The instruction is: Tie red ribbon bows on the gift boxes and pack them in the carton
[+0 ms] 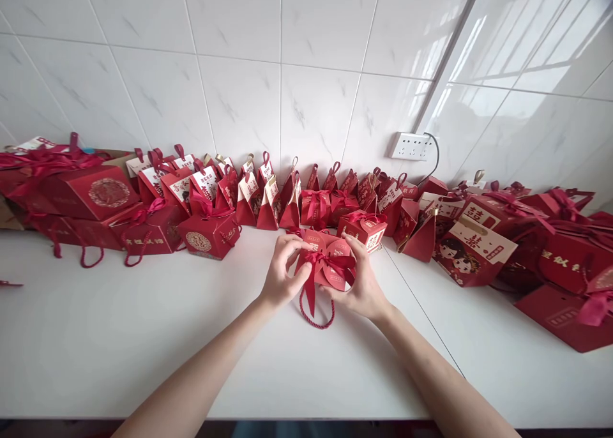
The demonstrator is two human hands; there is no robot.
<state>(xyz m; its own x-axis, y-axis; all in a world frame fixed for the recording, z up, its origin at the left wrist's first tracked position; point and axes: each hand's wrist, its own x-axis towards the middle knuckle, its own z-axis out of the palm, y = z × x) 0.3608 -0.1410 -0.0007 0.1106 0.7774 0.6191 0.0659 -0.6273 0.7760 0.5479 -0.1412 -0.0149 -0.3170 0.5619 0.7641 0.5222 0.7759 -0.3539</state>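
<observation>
Position the left hand (282, 273) and right hand (364, 285) apart, at opposite sides of the small red box (335, 247) in the lower centre of the frame. Both hands have their fingers on it; grip force cannot be told. Keep the pressure light, as the thin card walls would likely dent. Adjust the ribbon bow (315, 257) evenly from both sides, so the knot sits centred on the lid flaps. Keep the cord handle (317, 325), looped on the near side, clear of the ribbon. Avoid pushing the box backward: another red box (363, 230) stands just behind it on the white table (230, 368).
</observation>
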